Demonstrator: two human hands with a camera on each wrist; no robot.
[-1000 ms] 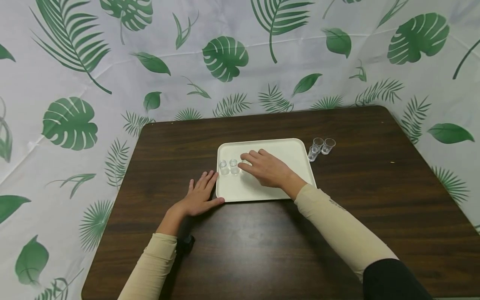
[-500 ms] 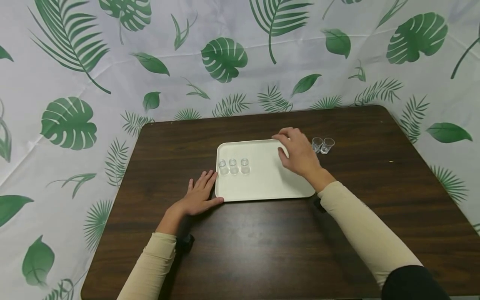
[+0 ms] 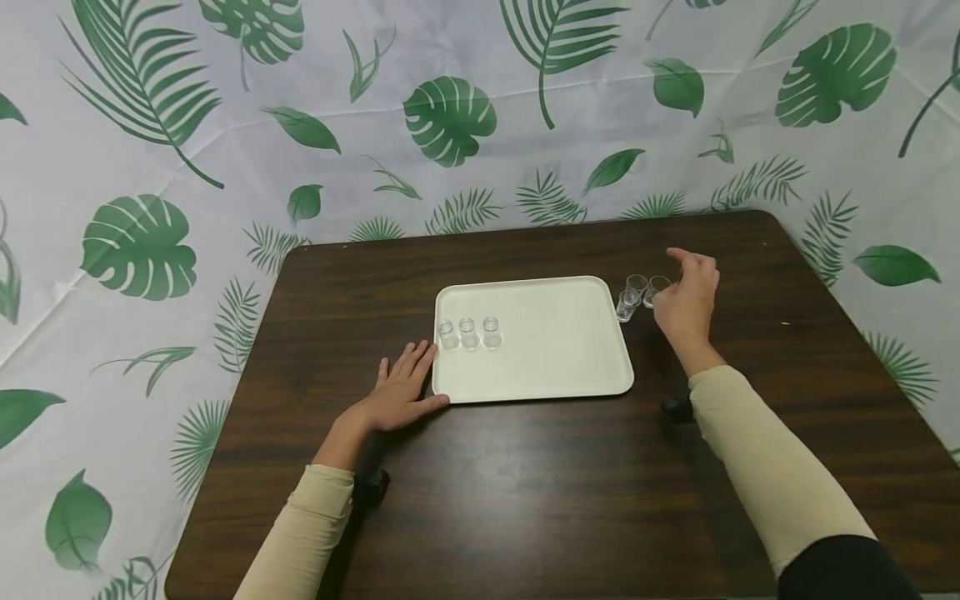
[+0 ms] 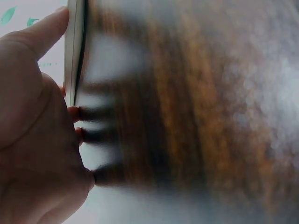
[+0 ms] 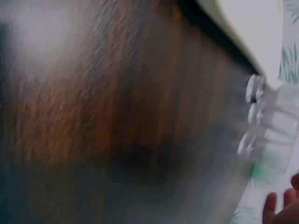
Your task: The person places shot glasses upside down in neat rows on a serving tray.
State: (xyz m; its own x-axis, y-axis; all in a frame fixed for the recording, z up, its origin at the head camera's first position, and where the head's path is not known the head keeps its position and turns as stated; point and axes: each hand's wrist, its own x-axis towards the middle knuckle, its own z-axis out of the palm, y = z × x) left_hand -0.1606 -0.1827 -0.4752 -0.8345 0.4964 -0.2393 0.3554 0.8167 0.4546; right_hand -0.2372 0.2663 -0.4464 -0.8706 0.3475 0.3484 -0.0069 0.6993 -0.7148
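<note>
Three clear shot glasses stand in a row at the left of a cream tray (image 3: 551,333); the rightmost glass (image 3: 491,333) is nearest the tray's middle. My left hand (image 3: 401,392) lies spread at the tray's left corner, its thumb and fingertips touching the rim. Beyond the tray's right edge, three more clear shot glasses (image 3: 636,290) stand close together on the table. My right hand (image 3: 688,304) is just right of this group, with nothing held and its fingers loosely bent. In the right wrist view its fingertips (image 5: 270,205) are apart from the nearest shot glass (image 5: 268,151).
A dark wood-grain table (image 3: 510,500) carries everything. Behind it hangs a white cloth (image 3: 337,192) printed with green leaves. Dark wrist cameras sit beneath both wrists.
My right hand has left the third shot glass standing on the tray and moved right, past the tray's edge, to beside the other glasses. The left hand has stayed in place.
</note>
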